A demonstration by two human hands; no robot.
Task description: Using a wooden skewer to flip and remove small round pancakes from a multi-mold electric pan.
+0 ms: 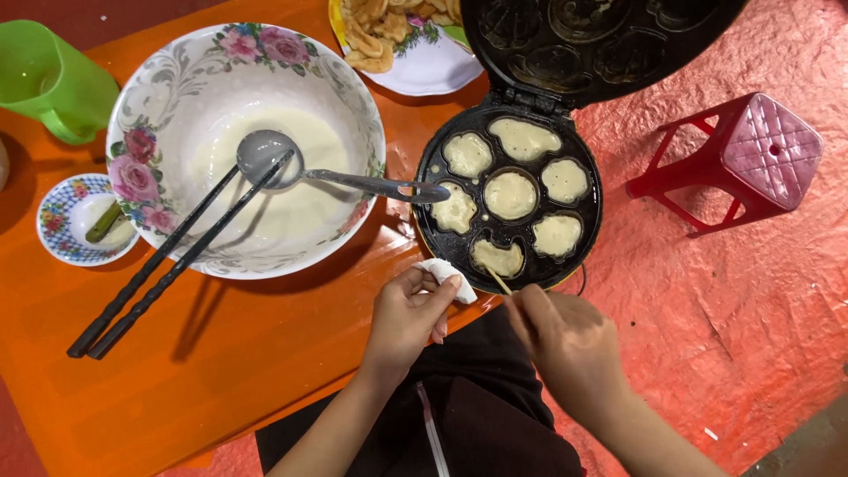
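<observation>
A round black cake maker (590, 159) stands open at the table's right edge, its several shaped moulds filled with pale batter (511, 194). My left hand (408, 314) pinches a small white tissue (446, 276) right beside the maker's near rim. My right hand (565, 340) holds a thin wooden stick (499, 281) whose tip points into the nearest mould. A big floral bowl (141, 168) of white batter holds a metal ladle (353, 181), and a pair of black chopsticks (168, 265) leans on the bowl's rim.
The orange table (247, 371) also bears a green plastic jug (53, 84), a small patterned saucer (55, 231) and a plate of cooked cakes (406, 44). A red plastic stool (742, 159) stands on the red mat (707, 300) to the right.
</observation>
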